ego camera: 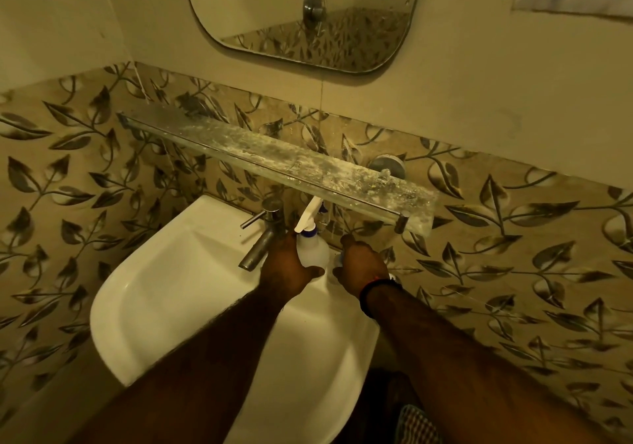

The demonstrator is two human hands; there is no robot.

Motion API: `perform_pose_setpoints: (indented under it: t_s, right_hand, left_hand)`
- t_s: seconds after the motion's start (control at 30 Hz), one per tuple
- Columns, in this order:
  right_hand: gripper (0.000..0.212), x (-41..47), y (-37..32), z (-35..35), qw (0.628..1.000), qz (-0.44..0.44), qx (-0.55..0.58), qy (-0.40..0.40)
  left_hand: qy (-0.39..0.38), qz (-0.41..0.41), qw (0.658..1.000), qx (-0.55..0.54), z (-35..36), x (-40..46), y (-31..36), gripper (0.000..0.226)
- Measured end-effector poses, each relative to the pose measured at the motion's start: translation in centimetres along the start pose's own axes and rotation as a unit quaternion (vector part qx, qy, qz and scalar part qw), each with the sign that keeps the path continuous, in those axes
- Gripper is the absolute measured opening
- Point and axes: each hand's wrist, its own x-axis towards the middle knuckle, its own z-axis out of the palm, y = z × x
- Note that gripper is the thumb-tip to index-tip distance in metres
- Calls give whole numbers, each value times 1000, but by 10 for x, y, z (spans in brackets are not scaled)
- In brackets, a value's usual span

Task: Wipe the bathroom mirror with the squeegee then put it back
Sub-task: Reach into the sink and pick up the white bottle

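Observation:
The rounded mirror point(301, 15) hangs on the wall above the sink. My left hand point(284, 270) is wrapped around a white spray bottle point(312, 253) that stands on the sink's back ledge, right of the tap. Beside it, my right hand point(363, 265) is curled down over the squeegee point(338, 259). Only a small bluish-white end shows at the fingers and a white tip near the wrist. The rest is hidden under the hand.
A dusty glass shelf point(274, 156) juts from the leaf-patterned tiles just above both hands. A metal tap point(263, 238) points into the white sink point(164, 293). A checked cloth point(414, 426) shows at the bottom edge.

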Motion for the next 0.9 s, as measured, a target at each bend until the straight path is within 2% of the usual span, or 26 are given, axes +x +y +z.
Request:
perform_pose_setpoints:
  t_s: [0.1, 0.33, 0.5, 0.73, 0.8, 0.9]
  right_hand:
    - [60, 0, 2, 5, 1000, -1, 15, -4]
    - [69, 1, 9, 11, 999, 2, 37, 10]
    - [71, 2, 10, 10, 999, 6, 31, 6]
    - [64, -2, 13, 10, 998, 0, 67, 9]
    - [60, -5, 15, 10, 997, 5, 74, 9]
    - [64, -10, 18, 13, 995, 15, 98, 12]
  left_hand:
    - [-23, 0, 1000, 12, 5, 1, -3, 96]
    - [14, 8, 1000, 11, 12, 3, -13, 88]
    - [29, 7, 1000, 8, 15, 6, -13, 90]
    - [36, 10, 999, -7, 16, 2, -16, 100]
    - [34, 11, 999, -6, 16, 2, -18, 100]
    - [41, 6, 999, -2, 17, 3, -21, 95]
